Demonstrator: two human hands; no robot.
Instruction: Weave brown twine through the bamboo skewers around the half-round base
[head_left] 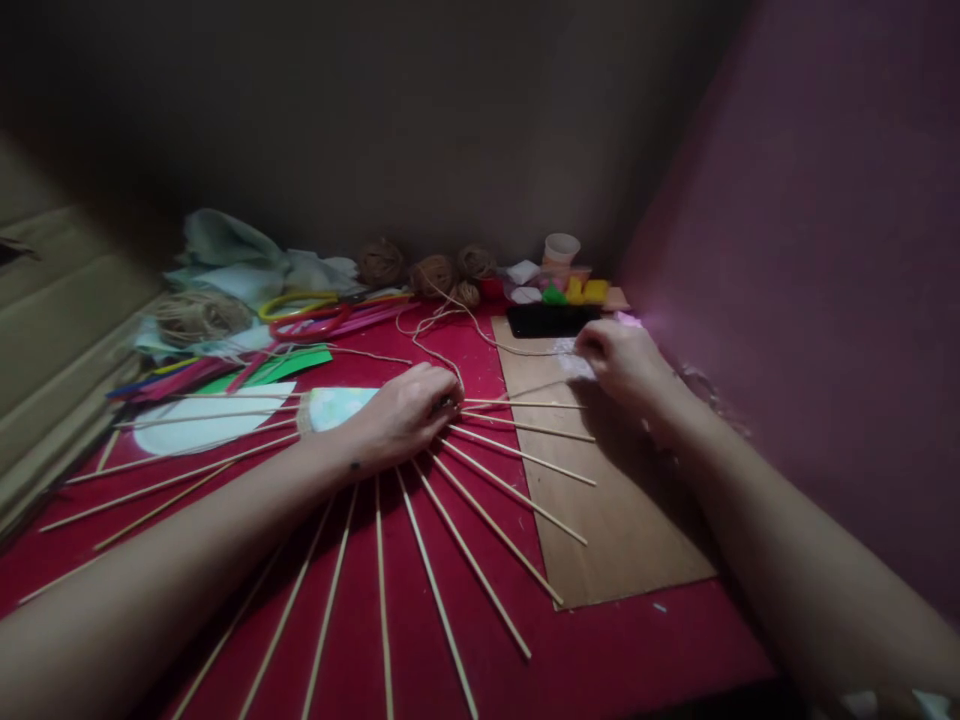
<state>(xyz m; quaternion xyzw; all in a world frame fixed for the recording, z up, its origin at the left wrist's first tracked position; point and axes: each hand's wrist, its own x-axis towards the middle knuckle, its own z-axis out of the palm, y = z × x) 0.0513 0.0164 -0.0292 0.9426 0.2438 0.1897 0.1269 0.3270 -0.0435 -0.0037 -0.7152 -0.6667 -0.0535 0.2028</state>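
Many thin wooden sticks point(448, 605) fan out from a half-round, pale blue-green patterned piece point(341, 408) edged with twine. My left hand point(420, 410) is closed over the right end of this piece, where the sticks begin; what its fingers pinch is hidden. To the right, my right hand point(611, 355) is closed on a strand of jute twine point(525, 390) that runs taut from the left hand. A slack length of the same twine loops back toward the balls behind.
Several twine balls point(433, 275) line the wall, beside a paper cup point(562, 250) and a black phone point(553, 320). Brown cardboard point(622, 520) lies under the right hand. Yellow-handled scissors point(296, 303), a green sheet point(281, 368) and a white cutout point(210, 425) are at left.
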